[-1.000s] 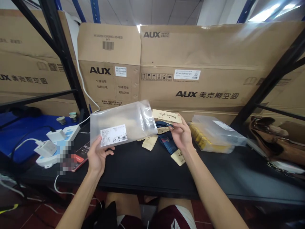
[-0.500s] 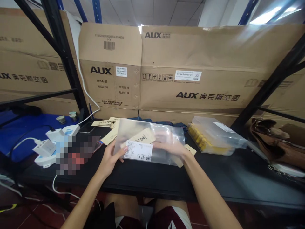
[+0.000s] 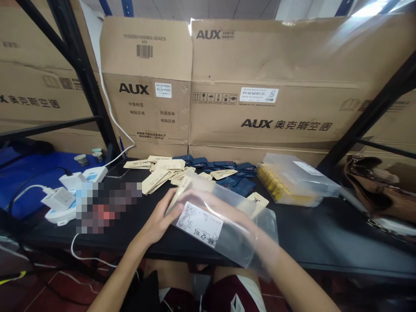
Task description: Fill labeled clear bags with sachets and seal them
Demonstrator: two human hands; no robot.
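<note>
My left hand (image 3: 156,221) grips the upper left edge of a clear plastic bag (image 3: 247,242), which has a white printed label (image 3: 199,224). A kraft paper packet (image 3: 179,193) pokes out beside my left fingers. My right hand (image 3: 217,206) lies behind the film, apparently inside the bag, and its grip is hidden. Loose kraft packets (image 3: 159,175) and dark blue packets (image 3: 240,186) lie scattered on the black table (image 3: 308,242) beyond my hands.
A clear bag of yellow packs (image 3: 292,182) stands to the right, with a brown handbag (image 3: 367,182) beyond. A power strip (image 3: 94,174) with white chargers (image 3: 58,198) and a blurred phone (image 3: 107,208) lie left. AUX cardboard boxes (image 3: 260,86) fill the black shelf behind.
The bag has swung toward me and tilted, its label now nearer my left hand. My right hand has gone behind the film. Scattered packets show uncovered beyond it.
</note>
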